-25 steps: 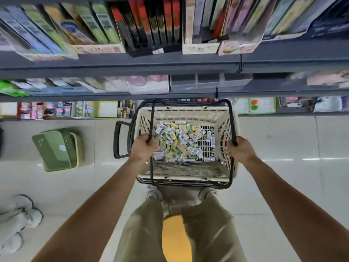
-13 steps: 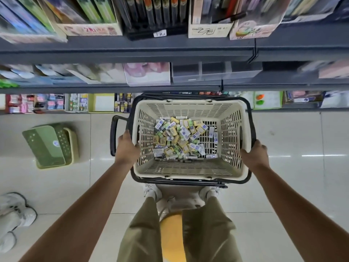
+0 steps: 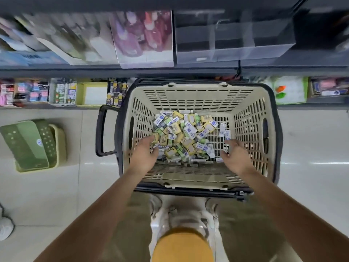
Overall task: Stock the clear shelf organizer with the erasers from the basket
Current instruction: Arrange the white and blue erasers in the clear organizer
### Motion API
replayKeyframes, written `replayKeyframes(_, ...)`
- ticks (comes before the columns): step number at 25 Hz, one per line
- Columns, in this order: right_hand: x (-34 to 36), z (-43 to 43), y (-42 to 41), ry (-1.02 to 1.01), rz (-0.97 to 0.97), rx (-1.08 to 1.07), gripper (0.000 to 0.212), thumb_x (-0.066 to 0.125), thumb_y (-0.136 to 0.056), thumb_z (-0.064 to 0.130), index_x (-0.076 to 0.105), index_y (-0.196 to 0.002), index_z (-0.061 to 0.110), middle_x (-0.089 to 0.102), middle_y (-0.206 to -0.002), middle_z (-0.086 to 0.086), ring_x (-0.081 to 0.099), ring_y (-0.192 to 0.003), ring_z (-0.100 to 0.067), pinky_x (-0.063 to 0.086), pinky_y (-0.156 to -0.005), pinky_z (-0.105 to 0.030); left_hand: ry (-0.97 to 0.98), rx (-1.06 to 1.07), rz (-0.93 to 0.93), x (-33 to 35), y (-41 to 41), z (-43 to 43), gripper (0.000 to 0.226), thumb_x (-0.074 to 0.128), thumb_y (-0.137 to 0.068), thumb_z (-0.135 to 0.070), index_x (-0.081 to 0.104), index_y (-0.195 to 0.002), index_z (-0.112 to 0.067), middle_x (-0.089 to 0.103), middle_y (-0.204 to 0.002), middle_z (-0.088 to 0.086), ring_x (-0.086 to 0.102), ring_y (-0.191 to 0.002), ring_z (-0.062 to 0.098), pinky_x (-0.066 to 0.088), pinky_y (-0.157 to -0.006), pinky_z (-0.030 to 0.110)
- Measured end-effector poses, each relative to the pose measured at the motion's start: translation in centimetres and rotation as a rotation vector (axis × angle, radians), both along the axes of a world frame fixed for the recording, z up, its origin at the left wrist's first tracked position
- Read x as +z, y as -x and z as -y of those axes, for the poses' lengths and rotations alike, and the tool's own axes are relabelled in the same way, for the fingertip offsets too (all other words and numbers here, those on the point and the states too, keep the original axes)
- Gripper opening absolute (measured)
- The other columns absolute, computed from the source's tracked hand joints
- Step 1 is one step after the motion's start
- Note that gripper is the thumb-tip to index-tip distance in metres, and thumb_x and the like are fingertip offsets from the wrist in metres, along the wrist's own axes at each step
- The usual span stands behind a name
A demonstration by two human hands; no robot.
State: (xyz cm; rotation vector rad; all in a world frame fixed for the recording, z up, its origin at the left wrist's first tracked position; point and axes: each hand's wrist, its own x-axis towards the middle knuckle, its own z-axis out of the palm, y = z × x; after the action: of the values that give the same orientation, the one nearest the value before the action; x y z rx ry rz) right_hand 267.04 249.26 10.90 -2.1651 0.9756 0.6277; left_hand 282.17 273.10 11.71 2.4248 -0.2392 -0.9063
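Observation:
A cream slotted basket [image 3: 196, 95] with black handles sits on the floor below me. A heap of small wrapped erasers [image 3: 186, 137], yellow, green and blue-white, fills its bottom. My left hand [image 3: 144, 156] reaches inside the basket at the heap's left edge, fingers loosely extended and touching the erasers. My right hand [image 3: 235, 157] reaches in at the heap's right edge, fingers loosely spread over the nearest erasers. Neither hand holds anything. The clear shelf organizer [image 3: 232, 40] stands on the shelf above the basket; its compartments look empty.
A pink product box [image 3: 143, 38] stands left of the organizer. Small stationery boxes [image 3: 62, 92] line the bottom shelf. Green baskets [image 3: 34, 144] lie stacked on the tiled floor at left. Someone's white shoe [image 3: 5, 226] is at the far left.
Both hands let go of the basket's sides and moved inside to the eraser heap. The view has dropped closer to the basket and lower shelves.

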Motion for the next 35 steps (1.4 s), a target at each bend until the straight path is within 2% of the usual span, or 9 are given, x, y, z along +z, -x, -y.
replayKeyframes(4,-4.3,0.6,-2.4,-0.022,0.128,0.184,0.036,0.051,-0.093,0.021,0.052,-0.128,0.011,0.059,-0.126,-0.009,0.063,-0.076,-0.013,0.05,-0.074,-0.017,0.114,-0.118,-0.051,-5.1,-0.7,1.4,0.044,0.055,-0.092,-0.021,0.044,-0.135,-0.015,0.049,-0.136,0.003,0.047,-0.122,0.015,0.034,-0.105,0.026)
replayKeyframes(6,-5.6,1.1,-3.4,0.015,0.167,0.282,0.026,0.05,-0.094,0.023,0.06,-0.117,0.015,0.068,-0.111,-0.006,0.06,-0.061,-0.008,0.049,-0.061,-0.019,0.114,-0.189,-0.039,-6.8,-1.5,1.6,0.045,0.055,-0.092,-0.026,0.043,-0.135,-0.017,0.049,-0.135,0.002,0.049,-0.119,0.016,0.038,-0.101,0.029)
replayKeyframes(10,-7.0,1.3,-4.2,0.09,0.168,0.421,0.022,0.051,-0.093,0.033,0.063,-0.105,0.019,0.068,-0.108,-0.001,0.066,-0.083,-0.015,0.055,-0.078,-0.036,0.072,-0.359,0.101,-8.3,-1.8,1.2,0.049,0.053,-0.091,-0.038,0.04,-0.135,-0.021,0.048,-0.134,-0.001,0.048,-0.116,0.013,0.037,-0.093,0.024)
replayKeyframes(15,-6.5,0.4,-4.7,0.102,0.152,0.55,0.023,0.054,-0.089,0.041,0.064,-0.101,0.023,0.061,-0.085,0.012,0.062,-0.073,-0.006,0.051,-0.075,-0.027,-0.064,-0.663,0.257,-8.7,-2.1,0.6,0.045,0.049,-0.091,-0.048,0.045,-0.129,-0.023,0.05,-0.131,-0.001,0.049,-0.103,0.009,0.038,-0.084,0.022)
replayKeyframes(24,-5.0,2.1,-3.8,0.228,0.165,0.47,0.029,0.054,-0.092,0.032,0.059,-0.114,0.015,0.057,-0.082,0.004,0.058,-0.079,-0.013,0.045,-0.075,-0.026,0.107,-0.378,0.244,-6.7,-2.7,1.9,0.042,0.055,-0.091,-0.036,0.047,-0.128,-0.018,0.057,-0.111,-0.004,0.061,-0.094,0.015,0.051,-0.082,0.03)
replayKeyframes(27,-5.0,2.5,-3.6,0.224,0.224,0.429,0.029,0.054,-0.091,0.03,0.058,-0.116,0.015,0.06,-0.08,0.004,0.059,-0.074,-0.012,0.043,-0.063,-0.024,0.061,-0.415,0.238,-7.0,-2.3,1.5,0.041,0.057,-0.09,-0.037,0.049,-0.126,-0.018,0.061,-0.11,-0.004,0.059,-0.092,0.011,0.05,-0.085,0.03)
replayKeyframes(29,-5.2,2.6,-4.1,0.198,0.226,0.455,0.029,0.054,-0.091,0.029,0.058,-0.116,0.015,0.06,-0.075,0.007,0.061,-0.065,-0.009,0.041,-0.056,-0.022,0.053,-0.413,0.243,-7.2,-2.2,1.1,0.039,0.059,-0.089,-0.035,0.05,-0.123,-0.019,0.059,-0.096,-0.012,0.057,-0.085,0.004,0.047,-0.075,0.023)
replayKeyframes(31,-5.7,2.5,-5.3,0.204,0.179,0.543,0.031,0.055,-0.09,0.03,0.057,-0.117,0.016,0.062,-0.084,0.007,0.061,-0.067,-0.008,0.04,-0.056,-0.02,0.062,-0.36,0.239,-7.4,-2.4,1.0,0.04,0.059,-0.089,-0.035,0.05,-0.124,-0.017,0.057,-0.093,-0.013,0.056,-0.083,0.004,0.043,-0.069,0.02)
replayKeyframes(35,-9.1,1.4,-9.7,0.286,0.129,0.746,0.037,0.055,-0.09,0.031,0.053,-0.124,0.016,0.056,-0.123,-0.003,0.053,-0.102,-0.019,0.04,-0.078,-0.026,-0.027,-0.347,0.219,-6.9,-3.5,0.8,0.046,0.055,-0.089,-0.044,0.049,-0.126,-0.018,0.059,-0.118,0.0,0.058,-0.1,0.015,0.046,-0.085,0.029)
